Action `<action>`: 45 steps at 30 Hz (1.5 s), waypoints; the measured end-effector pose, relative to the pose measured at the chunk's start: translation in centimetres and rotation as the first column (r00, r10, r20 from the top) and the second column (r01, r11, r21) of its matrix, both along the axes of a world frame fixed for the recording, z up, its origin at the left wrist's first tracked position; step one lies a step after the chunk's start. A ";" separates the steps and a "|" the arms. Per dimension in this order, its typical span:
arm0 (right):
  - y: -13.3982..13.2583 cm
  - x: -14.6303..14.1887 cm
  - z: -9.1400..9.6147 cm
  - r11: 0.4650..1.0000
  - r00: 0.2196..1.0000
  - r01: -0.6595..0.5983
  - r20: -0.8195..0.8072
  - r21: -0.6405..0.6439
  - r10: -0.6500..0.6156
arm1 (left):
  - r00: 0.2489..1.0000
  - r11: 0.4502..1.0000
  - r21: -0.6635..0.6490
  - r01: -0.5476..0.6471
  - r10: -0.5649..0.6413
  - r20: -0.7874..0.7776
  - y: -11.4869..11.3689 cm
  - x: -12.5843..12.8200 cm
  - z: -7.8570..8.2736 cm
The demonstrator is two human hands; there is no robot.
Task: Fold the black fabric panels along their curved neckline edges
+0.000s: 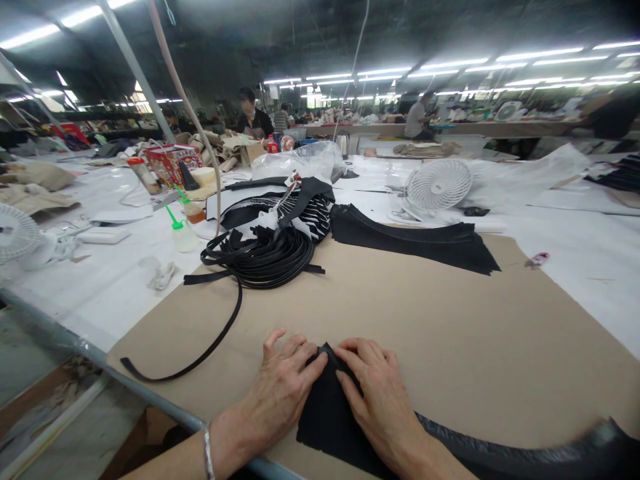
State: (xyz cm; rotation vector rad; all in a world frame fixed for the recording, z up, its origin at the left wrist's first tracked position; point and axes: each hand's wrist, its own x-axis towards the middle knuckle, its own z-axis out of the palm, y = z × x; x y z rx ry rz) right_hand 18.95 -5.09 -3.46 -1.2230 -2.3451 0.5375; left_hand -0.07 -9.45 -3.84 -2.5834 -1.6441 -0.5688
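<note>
A black leather-like piece (325, 413) lies at the table's near edge, its long curved strip reaching off to the right with a shiny edge. My left hand (285, 377) pinches its pointed upper corner between thumb and fingers. On the other side of that corner, my right hand (375, 383) has thumb and fingers closed on the edge, fingertips close to the left thumb. The right palm and forearm cover part of the piece. Beyond the hands sits a coil of black strips (265, 260), with one loose strip (225, 340) curving towards the left.
A brown board (425, 320) covers the near tabletop. Stacked black curved pieces (410, 237) lie at its far side, near a white fan (439, 185). Green-tipped bottles (183, 233) and a red patterned box (173, 163) stand left. A hose (213, 160) hangs down; people work far back.
</note>
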 end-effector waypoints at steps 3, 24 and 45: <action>-0.1 0.2 -0.1 0.998 0.999 -0.040 0.034 0.055 0.039 | 1.000 1.000 0.009 -0.002 0.002 0.000 0.1 0.0 0.0; -1.3 -0.7 -1.9 0.946 0.953 -0.077 0.302 0.314 -0.023 | 1.000 0.998 0.057 0.004 -0.003 -0.012 -0.2 -0.4 -0.5; -2.1 -1.6 -1.9 0.931 0.954 -0.030 0.288 0.365 -0.082 | 0.983 0.978 0.200 0.058 -0.021 -0.183 1.7 -0.9 -0.1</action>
